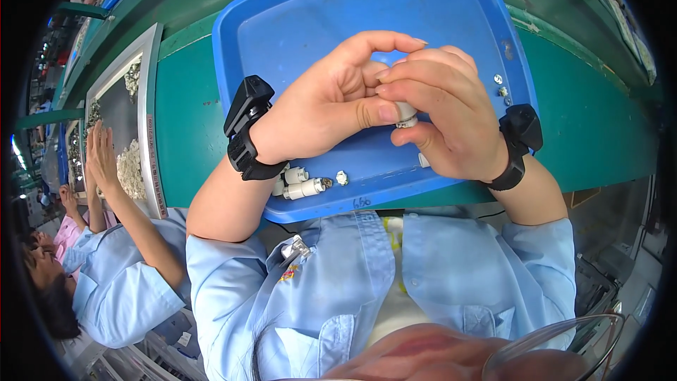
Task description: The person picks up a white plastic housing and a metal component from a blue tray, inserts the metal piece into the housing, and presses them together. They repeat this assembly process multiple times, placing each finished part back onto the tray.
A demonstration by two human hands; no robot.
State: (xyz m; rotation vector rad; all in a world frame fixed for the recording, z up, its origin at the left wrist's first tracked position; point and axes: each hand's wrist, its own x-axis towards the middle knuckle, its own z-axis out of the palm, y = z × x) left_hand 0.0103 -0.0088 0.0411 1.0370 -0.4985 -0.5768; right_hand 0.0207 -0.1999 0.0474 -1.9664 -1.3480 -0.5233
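Note:
Both hands meet over the blue tray (367,21). Between them is a small white cylindrical part (406,113) with a metallic lower end; fingers cover much of it. My left hand (328,99) presses its thumb against the part's side, its fingers curled behind. My right hand (451,102) wraps around the same part, thumb below and fingers above. Below my left wrist, white cylindrical pieces (303,188) with metal ends lie inside the tray's near edge, beside a small white-and-metal bit (342,178).
Small metallic bits (499,80) lie at the tray's right side. The tray rests on a green bench (185,106). At left, a co-worker's hand (104,159) is over a silver-framed tray (149,127) with piles of small parts. Black devices (248,116) are strapped to my wrists.

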